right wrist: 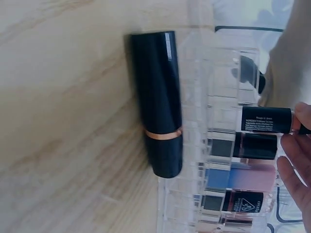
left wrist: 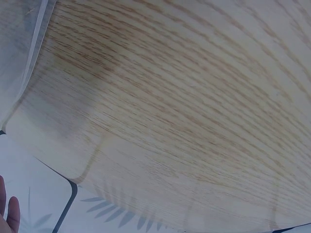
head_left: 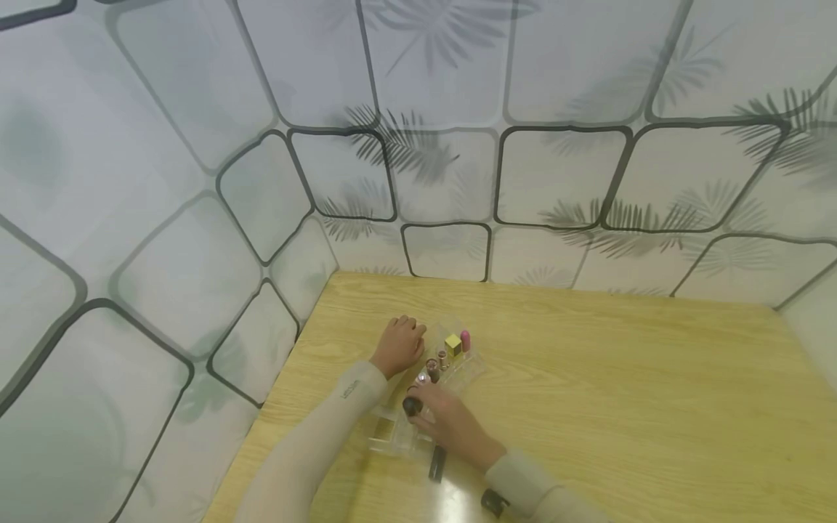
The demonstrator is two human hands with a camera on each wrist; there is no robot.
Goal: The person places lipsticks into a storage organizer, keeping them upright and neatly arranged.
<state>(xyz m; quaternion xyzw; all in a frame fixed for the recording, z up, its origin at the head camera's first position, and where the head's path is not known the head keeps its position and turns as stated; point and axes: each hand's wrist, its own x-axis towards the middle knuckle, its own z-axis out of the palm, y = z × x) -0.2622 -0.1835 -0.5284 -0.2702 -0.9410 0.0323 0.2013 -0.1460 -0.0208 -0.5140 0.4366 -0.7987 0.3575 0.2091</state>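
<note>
My right hand (head_left: pixel 447 418) pinches a black lipstick tube (right wrist: pixel 266 120) by its end, over the clear organizer (right wrist: pixel 223 73). Small print shows on the tube's side. Other lipsticks stand in the slots beside it: a black one (right wrist: pixel 256 146), a pink and blue one (right wrist: pixel 252 177) and one with white print (right wrist: pixel 244 201). My left hand (head_left: pixel 400 346) is at the far left side of the organizer, palm down, with nothing seen in it. In the left wrist view only some of its fingertips (left wrist: pixel 13 213) show.
A black lipstick with a copper band (right wrist: pixel 160 104) lies on the wooden table (head_left: pixel 621 392) beside the organizer. Another black item (head_left: pixel 493 503) lies by my right sleeve. A yellow box (head_left: pixel 453 344) and a pink tube (head_left: pixel 466 341) stand at the organizer's far end. Patterned walls border the table.
</note>
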